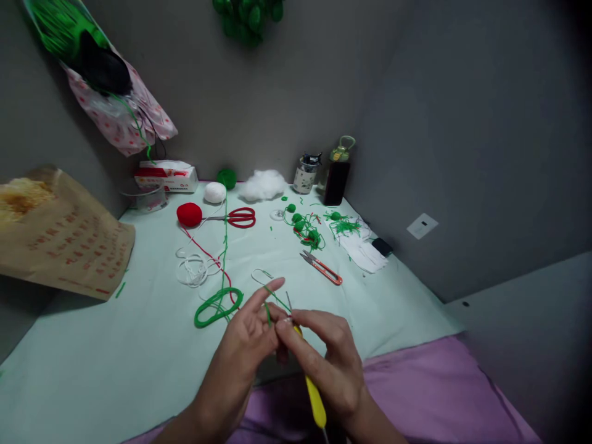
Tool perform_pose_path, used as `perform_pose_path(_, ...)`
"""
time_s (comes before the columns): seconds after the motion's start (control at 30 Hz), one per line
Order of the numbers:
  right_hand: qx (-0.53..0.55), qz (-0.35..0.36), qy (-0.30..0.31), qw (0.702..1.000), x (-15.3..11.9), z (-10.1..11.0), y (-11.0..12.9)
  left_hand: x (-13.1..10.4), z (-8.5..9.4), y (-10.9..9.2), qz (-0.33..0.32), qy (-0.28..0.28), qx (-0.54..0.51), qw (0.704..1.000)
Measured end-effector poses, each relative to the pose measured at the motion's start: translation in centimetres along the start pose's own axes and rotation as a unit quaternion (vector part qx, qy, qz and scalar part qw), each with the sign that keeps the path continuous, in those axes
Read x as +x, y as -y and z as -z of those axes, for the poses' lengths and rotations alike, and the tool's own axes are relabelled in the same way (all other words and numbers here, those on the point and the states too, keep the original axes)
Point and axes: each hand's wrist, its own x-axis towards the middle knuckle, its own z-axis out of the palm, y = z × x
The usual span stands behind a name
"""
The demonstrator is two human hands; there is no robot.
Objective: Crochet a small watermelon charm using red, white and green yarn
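My right hand [330,357] grips a crochet hook with a yellow handle [315,401]; its thin metal tip points up and away from me. My left hand [250,339] is closed on a small crochet piece [287,320], mostly hidden by the fingers, with a little white and red showing. Green yarn [277,298] passes over the raised left index finger to the work. The fingertips of both hands meet at the piece. Just left of them lie a loop of thick green yarn [219,308] and a red strand [224,271].
Red-handled scissors [241,217], a red yarn ball [189,214], a white ball [215,192] and stuffing [263,185] lie farther back. Orange thread snips [324,269] and small green pieces [305,228] are to the right. A paper bag [78,246] stands left; a phone [337,183] leans upright behind.
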Motion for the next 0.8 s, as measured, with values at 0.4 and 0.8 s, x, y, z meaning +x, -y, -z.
perform_pose_path(0.4, 0.368, -0.265, -0.078, 0.888, 0.44, -0.71, -0.64, -0.02, 0.34, -0.91, 0.014, -0.017, -0.008, 1.000)
perform_pose_path(0.8, 0.403, -0.281, -0.066, 0.869, 0.67, -0.82, -0.54, -0.02, 0.71, -0.28, -0.001, 0.034, 0.024, 0.999)
